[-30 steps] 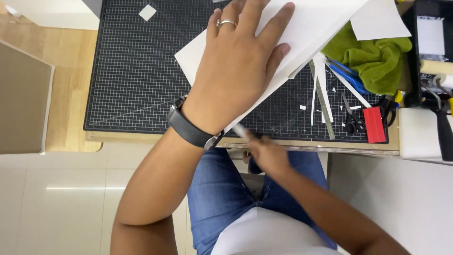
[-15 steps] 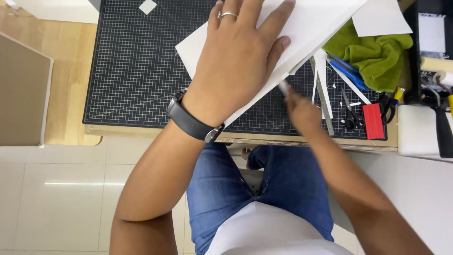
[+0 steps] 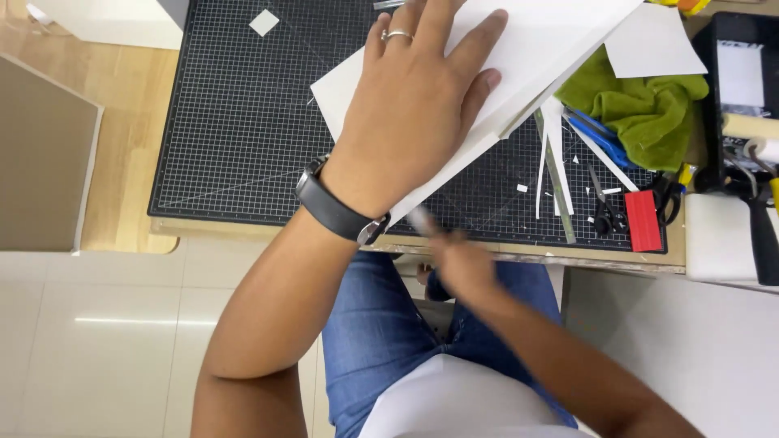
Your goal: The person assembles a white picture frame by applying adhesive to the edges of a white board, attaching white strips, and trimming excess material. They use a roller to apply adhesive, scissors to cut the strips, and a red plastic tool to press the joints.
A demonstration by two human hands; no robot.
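The black gridded cutting mat (image 3: 243,122) covers most of the counter (image 3: 122,162), and on it, toward one o'clock, lies the white board (image 3: 535,49), its long cut edge running diagonally from seven o'clock up to one o'clock. The left hand (image 3: 414,105) presses flat on the board, fingers (image 3: 479,40) spread apart and clamped on nothing. The right hand (image 3: 462,264), blurred, sits at the near end of that edge, at six o'clock of the left hand, its fingers closed around a slim knife-like tool (image 3: 420,219). Thin white strips (image 3: 552,154) and small offcuts at three o'clock suggest several trims are done; judging by the knife at the board's lower corner, the current cut looks near its end.
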